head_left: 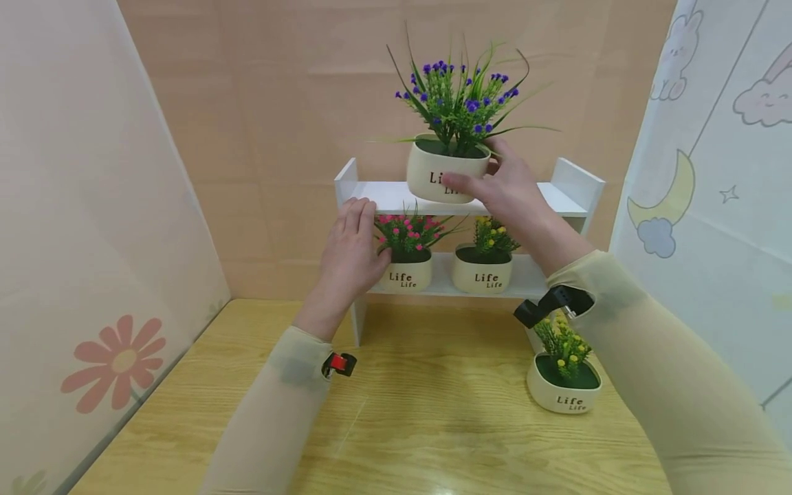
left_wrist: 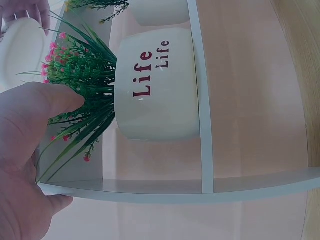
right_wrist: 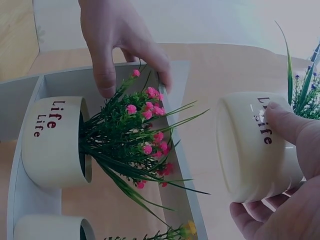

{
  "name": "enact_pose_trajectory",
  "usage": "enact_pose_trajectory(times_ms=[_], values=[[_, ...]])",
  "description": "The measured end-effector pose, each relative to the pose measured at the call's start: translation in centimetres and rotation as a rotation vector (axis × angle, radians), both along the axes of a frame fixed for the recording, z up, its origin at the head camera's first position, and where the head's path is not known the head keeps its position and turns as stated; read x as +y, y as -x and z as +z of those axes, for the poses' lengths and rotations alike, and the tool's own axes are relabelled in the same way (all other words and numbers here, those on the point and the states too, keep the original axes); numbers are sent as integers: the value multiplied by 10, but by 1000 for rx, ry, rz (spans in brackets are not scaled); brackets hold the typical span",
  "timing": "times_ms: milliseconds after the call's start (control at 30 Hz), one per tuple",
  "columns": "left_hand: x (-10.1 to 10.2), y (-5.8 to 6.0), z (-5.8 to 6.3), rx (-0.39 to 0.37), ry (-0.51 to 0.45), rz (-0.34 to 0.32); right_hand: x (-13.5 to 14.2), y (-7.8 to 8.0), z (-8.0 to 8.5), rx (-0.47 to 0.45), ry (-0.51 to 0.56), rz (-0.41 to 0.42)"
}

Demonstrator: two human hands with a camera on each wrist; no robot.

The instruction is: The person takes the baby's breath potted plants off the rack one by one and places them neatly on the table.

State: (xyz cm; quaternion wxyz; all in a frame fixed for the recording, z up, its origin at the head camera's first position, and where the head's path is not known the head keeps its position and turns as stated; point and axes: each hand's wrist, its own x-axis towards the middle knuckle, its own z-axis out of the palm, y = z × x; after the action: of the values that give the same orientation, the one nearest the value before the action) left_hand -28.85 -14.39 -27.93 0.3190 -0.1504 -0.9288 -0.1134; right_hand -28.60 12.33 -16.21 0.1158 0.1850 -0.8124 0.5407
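One curled right hand (head_left: 512, 187) grips a purple-flowered pot (head_left: 428, 165); left hand (head_left: 350, 252) touches shelf (head_left: 385, 195).

Left arm (head_left: 266, 419): sleeved, I see it extended forward and up.
Left wrist (head_left: 314, 317): bare just above the cuff.
Left hand (head_left: 349, 251): I have it gripping, palm down, thumb spread from the fingers.
Right arm (head_left: 656, 350): sleeved, angled inward from my right.
Right hand (head_left: 513, 185): raised higher than my left, holding firmly, thumb in front, remaining fingers curled behind.
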Motion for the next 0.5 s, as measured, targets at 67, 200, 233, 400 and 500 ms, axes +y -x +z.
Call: enact_pose_trajectory(times_ms=[67, 200, 233, 400, 500], values=[[0, -1, 0, -4, 2, 4, 3, -4, -1, 17, 0, -2], [0, -1, 0, -15, -1, 8, 8, -11, -5, 52, -6, 2], [0, -1, 0, -16, -3, 7, 9, -12, -6, 56, -6, 4], [1, -2, 1, -23, -6, 6, 16, -20, -12, 54, -18, -8], [1, -3, 1, -21, -9, 3, 19, -24, -15, 44, -13, -13]])
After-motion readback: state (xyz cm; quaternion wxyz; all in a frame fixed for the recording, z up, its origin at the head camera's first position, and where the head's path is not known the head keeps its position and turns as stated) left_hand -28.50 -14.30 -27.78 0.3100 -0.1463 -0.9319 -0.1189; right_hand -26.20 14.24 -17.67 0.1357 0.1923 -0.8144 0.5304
